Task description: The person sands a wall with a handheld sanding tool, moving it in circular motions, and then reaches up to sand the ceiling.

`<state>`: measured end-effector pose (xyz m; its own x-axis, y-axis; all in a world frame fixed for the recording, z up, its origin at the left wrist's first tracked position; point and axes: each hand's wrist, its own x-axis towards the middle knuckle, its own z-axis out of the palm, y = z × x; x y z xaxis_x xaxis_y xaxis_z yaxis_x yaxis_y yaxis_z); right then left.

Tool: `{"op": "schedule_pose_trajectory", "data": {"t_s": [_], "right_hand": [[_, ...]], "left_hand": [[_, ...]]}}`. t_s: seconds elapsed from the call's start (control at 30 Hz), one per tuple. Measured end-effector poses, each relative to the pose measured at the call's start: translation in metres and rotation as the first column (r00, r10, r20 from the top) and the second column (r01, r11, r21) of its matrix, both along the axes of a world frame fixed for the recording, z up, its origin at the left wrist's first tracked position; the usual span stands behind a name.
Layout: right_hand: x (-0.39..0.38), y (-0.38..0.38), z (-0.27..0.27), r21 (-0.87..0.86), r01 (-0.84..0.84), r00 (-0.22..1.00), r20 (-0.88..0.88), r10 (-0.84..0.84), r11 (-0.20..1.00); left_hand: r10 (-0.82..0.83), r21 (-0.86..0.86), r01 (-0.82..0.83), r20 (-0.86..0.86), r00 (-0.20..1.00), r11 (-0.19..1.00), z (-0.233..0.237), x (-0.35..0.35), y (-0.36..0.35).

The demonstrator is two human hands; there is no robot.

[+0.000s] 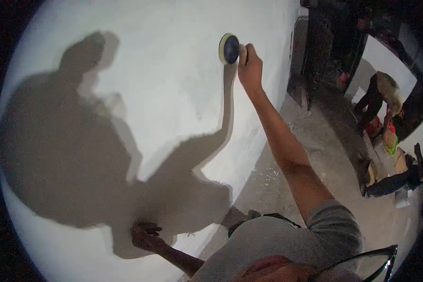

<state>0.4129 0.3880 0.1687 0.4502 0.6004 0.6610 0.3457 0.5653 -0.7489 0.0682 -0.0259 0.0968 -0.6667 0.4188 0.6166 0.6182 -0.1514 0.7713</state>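
My right hand (250, 66) is raised at the upper middle, closed round the handle of a round sanding pad (230, 49). The pad has a dark back and a pale yellowish rim, and its face is against the white wall (174, 61). Low on the left, my left hand (147, 236) is by the wall in shadow, with its fingers apart and nothing visible in them. Whether its fingertips touch the wall cannot be told. Large shadows of my head and arms cover the left part of the wall.
At the right, another person (387, 91) bends over beside a red item and a bright green item (391, 146). Dark objects stand behind. Pale crumbs are scattered on the grey floor (315, 136) near the wall's foot. A whitish block (402, 199) lies at the right.
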Motion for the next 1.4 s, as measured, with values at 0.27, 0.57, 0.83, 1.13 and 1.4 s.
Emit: {"op": "schedule_pose_trajectory", "data": {"t_s": [0.27,0.57,0.83,1.13,1.4], "right_hand": [[-0.004,-0.007,0.028,0.188,0.028,0.996,0.074,-0.042,0.982],[-0.032,-0.07,0.028,0.098,-0.092,0.979,0.188,0.072,0.991],[-0.021,-0.048,0.035,0.04,-0.039,0.989,0.145,0.032,0.998],[-0.026,-0.072,0.02,-0.03,-0.098,0.975,0.199,0.102,0.995],[-0.045,-0.102,-0.022,-0.064,-0.203,0.939,0.272,0.213,0.977]], "left_hand": [[0.106,-0.063,-0.108,-0.031,0.994,0.992,0.031,0.028,0.0],[0.184,-0.135,-0.174,0.067,0.981,0.976,0.046,0.03,0.004],[0.0,-0.022,0.003,0.128,0.992,1.0,0.051,0.036,0.024],[0.075,-0.079,-0.069,0.069,0.995,0.994,0.035,0.033,0.014],[0.12,-0.106,-0.118,0.016,0.993,0.987,0.047,0.033,0.017]]}}
